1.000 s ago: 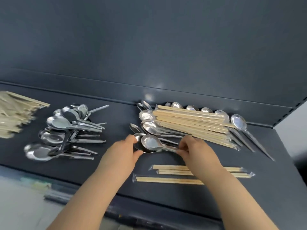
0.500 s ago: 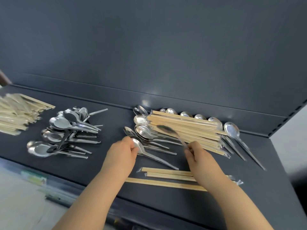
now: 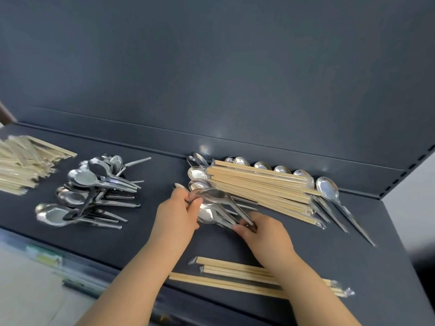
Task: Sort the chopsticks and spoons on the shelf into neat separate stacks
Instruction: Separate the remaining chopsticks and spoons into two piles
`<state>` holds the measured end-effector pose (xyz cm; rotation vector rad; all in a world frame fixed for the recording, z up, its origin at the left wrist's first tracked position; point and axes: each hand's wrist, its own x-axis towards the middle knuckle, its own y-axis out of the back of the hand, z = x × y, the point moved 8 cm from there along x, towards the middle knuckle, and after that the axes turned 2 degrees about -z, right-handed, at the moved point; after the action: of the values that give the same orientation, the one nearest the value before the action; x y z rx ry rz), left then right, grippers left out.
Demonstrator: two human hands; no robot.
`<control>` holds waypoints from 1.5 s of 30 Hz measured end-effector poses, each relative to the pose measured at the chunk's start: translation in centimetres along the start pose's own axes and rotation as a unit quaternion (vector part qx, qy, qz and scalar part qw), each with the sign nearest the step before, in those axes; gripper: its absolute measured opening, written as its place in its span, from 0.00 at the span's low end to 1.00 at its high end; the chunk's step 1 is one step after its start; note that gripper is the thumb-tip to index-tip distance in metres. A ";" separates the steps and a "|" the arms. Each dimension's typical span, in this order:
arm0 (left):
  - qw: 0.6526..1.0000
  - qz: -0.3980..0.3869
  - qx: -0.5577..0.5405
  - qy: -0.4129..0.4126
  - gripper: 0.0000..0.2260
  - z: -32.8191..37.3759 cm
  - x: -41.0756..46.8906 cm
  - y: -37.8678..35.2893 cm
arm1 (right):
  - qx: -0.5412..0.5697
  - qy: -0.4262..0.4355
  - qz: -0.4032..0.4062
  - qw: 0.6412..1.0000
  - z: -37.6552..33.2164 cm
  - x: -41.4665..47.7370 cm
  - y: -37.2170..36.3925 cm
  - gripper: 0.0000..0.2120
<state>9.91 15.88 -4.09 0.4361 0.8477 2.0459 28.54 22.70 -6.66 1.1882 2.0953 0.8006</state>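
If the held spoons slip: the small bundle of shiny steel spoons [image 3: 217, 209], slick and only loosely nested, could fan out and knock the mixed heap of pale wooden chopsticks [image 3: 259, 187] just behind it.
Left hand [image 3: 179, 215]: fingers curled round the bowl ends.
Right hand [image 3: 266, 234]: pinching the handle tips.
Where the spoons go: probably the sorted steel spoon pile [image 3: 94, 191] to the left, near the far-left chopstick stack [image 3: 23, 165].
Containers: none as such; clear plastic sleeves [image 3: 346, 291] hold a few chopstick pairs [image 3: 235, 271] near the front of the dark grey metal shelf [image 3: 367, 267].
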 end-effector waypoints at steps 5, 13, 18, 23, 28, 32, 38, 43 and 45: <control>0.996 -0.030 -0.080 0.011 0.05 -0.2 0.0 0.1 | -0.026 0.013 0.034 0.999 0.4 0.8 1.5 0.07; 0.999 0.007 -0.016 -0.038 0.08 -0.9 0.9 4.2 | -0.023 0.032 0.051 0.998 -1.8 1.7 3.8 0.13; 0.998 0.044 0.001 -0.049 0.11 -3.8 2.5 10.4 | 0.007 0.057 0.060 0.997 -6.8 2.0 2.2 0.14; 0.995 0.055 0.072 -0.052 0.12 -8.9 6.2 16.7 | 0.028 0.061 0.053 0.996 -12.8 2.9 -2.4 0.15; 0.991 -0.021 0.123 -0.042 0.11 -14.2 9.5 19.2 | -0.005 0.037 0.039 0.999 -17.7 3.7 -8.1 0.15; 0.985 -0.070 0.138 -0.070 0.12 -15.7 10.5 19.0 | -0.043 0.021 0.040 0.998 -20.3 3.9 -12.4 0.15; 0.974 -0.100 0.137 -0.148 0.11 -15.9 11.4 19.0 | -0.076 -0.016 0.099 0.992 -21.4 3.8 -16.0 0.13; 0.969 -0.112 0.127 -0.177 0.08 -15.9 11.4 19.6 | -0.132 -0.006 0.178 0.975 -22.3 4.5 -15.8 0.15; 0.969 -0.105 0.120 -0.186 0.07 -15.9 11.5 20.0 | -0.147 0.006 0.202 0.968 -22.6 5.3 -15.6 0.14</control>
<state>-17.48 10.74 -1.27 0.8017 0.8693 1.6038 1.39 16.14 -4.72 1.4597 1.6843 1.2547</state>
